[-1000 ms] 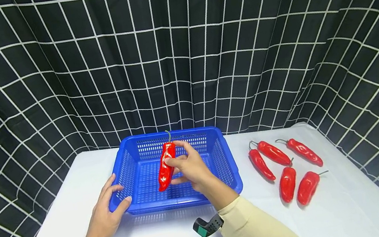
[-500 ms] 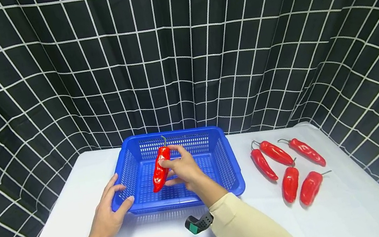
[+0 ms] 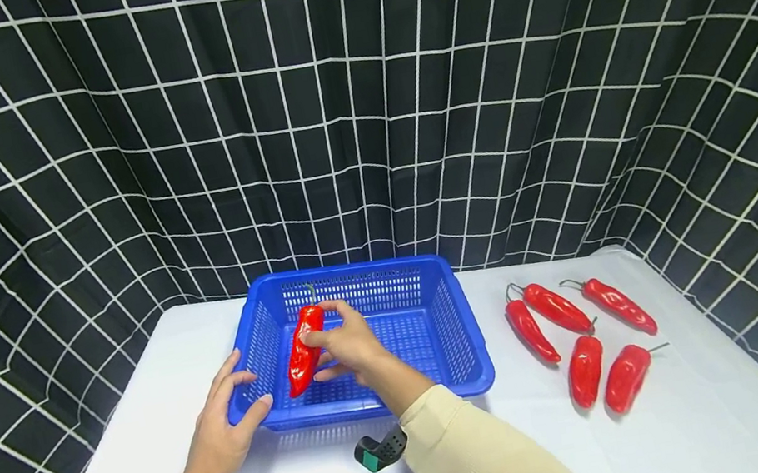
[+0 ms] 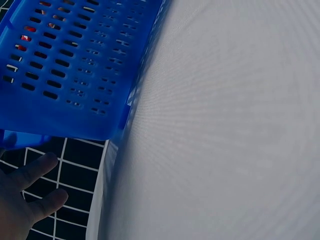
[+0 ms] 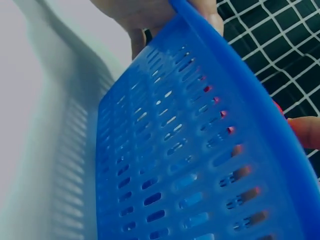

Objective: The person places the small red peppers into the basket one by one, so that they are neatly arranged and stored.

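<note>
A long red chili pepper with a green stem slants inside the blue plastic basket, stem toward the back. My right hand pinches it between thumb and fingers, above the basket's left half. At the front left corner, my left hand grips the basket, its thumb and one finger reaching over the rim. The right wrist view shows the front wall from outside, with bits of red through its slots. Two extended fingers appear beside the basket in the left wrist view.
Several red chili peppers lie on the white tabletop right of the basket. Black curtain with a white grid surrounds the table's back and sides. A dark wrist strap hangs at the right wrist.
My right hand has moved left and slightly down with the red chili pepper, farther into the basket's left half. The left hand has stayed at the basket's corner.
</note>
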Available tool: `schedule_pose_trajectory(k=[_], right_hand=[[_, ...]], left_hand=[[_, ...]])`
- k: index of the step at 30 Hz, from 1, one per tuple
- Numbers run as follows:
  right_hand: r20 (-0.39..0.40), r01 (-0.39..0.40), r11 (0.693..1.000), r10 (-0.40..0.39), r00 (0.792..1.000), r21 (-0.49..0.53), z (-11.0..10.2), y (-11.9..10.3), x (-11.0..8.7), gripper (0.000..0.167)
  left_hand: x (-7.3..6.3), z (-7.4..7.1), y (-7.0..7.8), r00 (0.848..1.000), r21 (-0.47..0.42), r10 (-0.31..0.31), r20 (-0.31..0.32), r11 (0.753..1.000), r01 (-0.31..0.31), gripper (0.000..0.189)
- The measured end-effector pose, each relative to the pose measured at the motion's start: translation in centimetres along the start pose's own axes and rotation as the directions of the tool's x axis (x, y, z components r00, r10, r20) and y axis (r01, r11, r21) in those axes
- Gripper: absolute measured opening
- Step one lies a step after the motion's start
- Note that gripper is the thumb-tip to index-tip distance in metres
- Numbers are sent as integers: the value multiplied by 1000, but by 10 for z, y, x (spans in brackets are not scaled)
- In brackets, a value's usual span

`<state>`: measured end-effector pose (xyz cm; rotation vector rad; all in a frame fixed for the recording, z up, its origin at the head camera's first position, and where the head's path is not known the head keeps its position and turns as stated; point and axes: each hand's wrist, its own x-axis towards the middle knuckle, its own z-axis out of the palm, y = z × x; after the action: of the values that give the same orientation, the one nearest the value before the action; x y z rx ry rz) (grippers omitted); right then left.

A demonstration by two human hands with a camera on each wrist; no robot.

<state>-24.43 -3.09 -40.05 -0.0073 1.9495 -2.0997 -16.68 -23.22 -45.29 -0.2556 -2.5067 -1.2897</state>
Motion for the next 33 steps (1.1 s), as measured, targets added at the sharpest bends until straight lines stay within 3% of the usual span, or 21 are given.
schedule_pose_trajectory(k=[13, 25, 33], right_hand=[[-75, -62, 985, 51, 996, -160, 19, 9, 14, 50], [-86, -152, 946, 132, 988, -287, 29, 12, 19, 49], [-50, -155, 939, 147, 988, -306, 25, 14, 17, 52]], left_hand=[[0, 3, -4, 1000, 12, 30, -1, 999, -30, 33], [0, -6, -2, 999, 33, 49, -7, 998, -49, 33], [0, -1, -6, 999, 22, 49, -14, 999, -48, 32]])
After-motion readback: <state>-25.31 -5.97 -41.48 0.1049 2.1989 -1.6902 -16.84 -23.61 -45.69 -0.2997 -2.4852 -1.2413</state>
